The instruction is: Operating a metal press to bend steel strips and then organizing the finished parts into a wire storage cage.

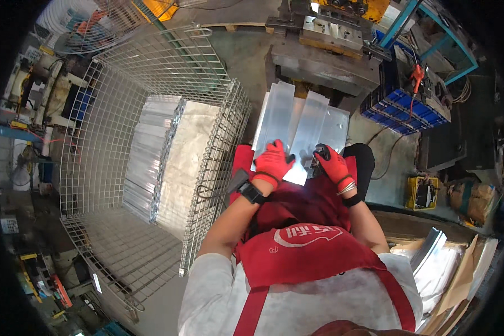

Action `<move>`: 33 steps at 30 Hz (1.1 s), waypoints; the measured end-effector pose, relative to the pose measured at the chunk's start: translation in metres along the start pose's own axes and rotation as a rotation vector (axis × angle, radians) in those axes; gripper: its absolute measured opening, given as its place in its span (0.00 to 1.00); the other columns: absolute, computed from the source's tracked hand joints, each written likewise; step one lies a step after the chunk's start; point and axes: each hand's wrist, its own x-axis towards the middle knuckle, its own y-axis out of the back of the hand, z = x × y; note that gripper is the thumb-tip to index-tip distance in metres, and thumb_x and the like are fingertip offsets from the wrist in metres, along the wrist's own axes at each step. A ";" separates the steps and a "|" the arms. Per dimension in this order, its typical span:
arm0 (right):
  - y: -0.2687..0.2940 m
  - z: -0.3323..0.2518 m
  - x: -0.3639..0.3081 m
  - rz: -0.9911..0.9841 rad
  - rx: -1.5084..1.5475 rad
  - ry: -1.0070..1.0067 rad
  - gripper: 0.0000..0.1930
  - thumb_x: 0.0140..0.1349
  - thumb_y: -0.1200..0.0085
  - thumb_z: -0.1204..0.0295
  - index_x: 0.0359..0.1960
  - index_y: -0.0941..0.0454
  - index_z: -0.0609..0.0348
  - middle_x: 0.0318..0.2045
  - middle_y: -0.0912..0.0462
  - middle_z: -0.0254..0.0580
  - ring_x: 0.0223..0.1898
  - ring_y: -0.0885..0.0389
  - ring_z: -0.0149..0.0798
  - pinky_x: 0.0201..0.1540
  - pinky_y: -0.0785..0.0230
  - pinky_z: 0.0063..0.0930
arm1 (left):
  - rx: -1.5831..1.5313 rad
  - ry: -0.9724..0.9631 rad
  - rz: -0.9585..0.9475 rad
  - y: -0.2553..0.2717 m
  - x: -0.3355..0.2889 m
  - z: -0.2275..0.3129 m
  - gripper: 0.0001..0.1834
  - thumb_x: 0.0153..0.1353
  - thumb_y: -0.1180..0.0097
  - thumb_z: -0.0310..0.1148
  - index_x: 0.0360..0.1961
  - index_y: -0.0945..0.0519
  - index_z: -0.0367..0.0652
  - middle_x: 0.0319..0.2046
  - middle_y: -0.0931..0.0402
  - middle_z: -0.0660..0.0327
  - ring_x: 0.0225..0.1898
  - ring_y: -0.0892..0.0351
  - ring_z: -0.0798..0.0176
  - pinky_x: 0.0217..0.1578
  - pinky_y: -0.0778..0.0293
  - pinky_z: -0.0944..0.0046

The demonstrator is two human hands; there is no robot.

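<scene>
Several flat, shiny metal strips lie fanned out over my lap. My left hand point(273, 162), in a red glove with dark fingertips, rests on the left metal strip point(280, 109), fingers forward and thumb apart. Beside the lower end of the right metal strip point(311, 120) is my right hand point(333, 165), gloved the same way. Its fingers are curled in; whether the dark patch there is the glove's palm or a small held thing, I cannot make out. A wider metal sheet point(335, 126) lies under the strips on the right.
At my left stands a large wire mesh basket point(210, 168) holding stacked metal strips point(148, 151) and a pale sheet point(187, 162). A machine point(325, 64) stands ahead. Blue crates point(395, 103) are at the far right, and an open cardboard box point(459, 274) is near my right side.
</scene>
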 end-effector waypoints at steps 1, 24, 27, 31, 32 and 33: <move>-0.001 -0.003 0.001 0.006 -0.003 0.005 0.20 0.50 0.49 0.56 0.42 0.29 0.55 0.36 0.24 0.48 0.40 0.26 0.49 0.40 0.34 0.36 | -0.008 -0.047 -0.021 -0.011 0.003 0.007 0.35 0.41 0.45 0.56 0.40 0.39 0.40 0.31 0.30 0.52 0.29 0.25 0.53 0.28 0.30 0.55; 0.049 -0.021 0.025 0.192 1.082 -0.090 0.19 0.55 0.51 0.68 0.49 0.34 0.61 0.38 0.24 0.36 0.39 0.27 0.28 0.40 0.35 0.22 | -1.165 -0.109 -0.483 0.054 0.010 0.043 0.14 0.53 0.47 0.39 0.18 0.32 0.43 0.11 0.35 0.68 0.09 0.36 0.75 0.10 0.42 0.73; 0.063 -0.014 0.048 -0.420 1.550 -0.020 0.21 0.58 0.54 0.64 0.51 0.36 0.62 0.40 0.25 0.37 0.34 0.27 0.28 0.36 0.35 0.19 | -1.394 -0.120 -0.614 0.069 0.014 0.043 0.11 0.54 0.47 0.38 0.22 0.32 0.44 0.10 0.37 0.69 0.07 0.39 0.75 0.08 0.42 0.75; 0.062 -0.061 0.079 0.044 1.161 0.126 0.16 0.57 0.52 0.65 0.42 0.28 0.62 0.31 0.24 0.28 0.22 0.35 0.18 0.24 0.43 0.13 | -1.591 -0.148 -0.548 0.067 0.028 0.049 0.09 0.57 0.50 0.36 0.31 0.32 0.43 0.15 0.35 0.69 0.12 0.35 0.74 0.10 0.40 0.75; 0.066 -0.060 0.091 0.126 1.073 0.153 0.14 0.56 0.51 0.65 0.40 0.26 0.61 0.30 0.24 0.26 0.23 0.35 0.17 0.24 0.44 0.13 | -1.517 -0.169 -0.485 0.060 0.035 0.047 0.10 0.57 0.50 0.36 0.34 0.31 0.41 0.19 0.31 0.66 0.17 0.30 0.73 0.14 0.36 0.75; 0.071 -0.068 0.103 0.201 0.986 0.175 0.13 0.55 0.50 0.65 0.37 0.25 0.60 0.29 0.24 0.25 0.23 0.35 0.17 0.24 0.44 0.13 | -1.444 -0.182 -0.419 0.052 0.042 0.042 0.12 0.56 0.50 0.36 0.37 0.31 0.39 0.23 0.28 0.64 0.22 0.26 0.71 0.17 0.32 0.74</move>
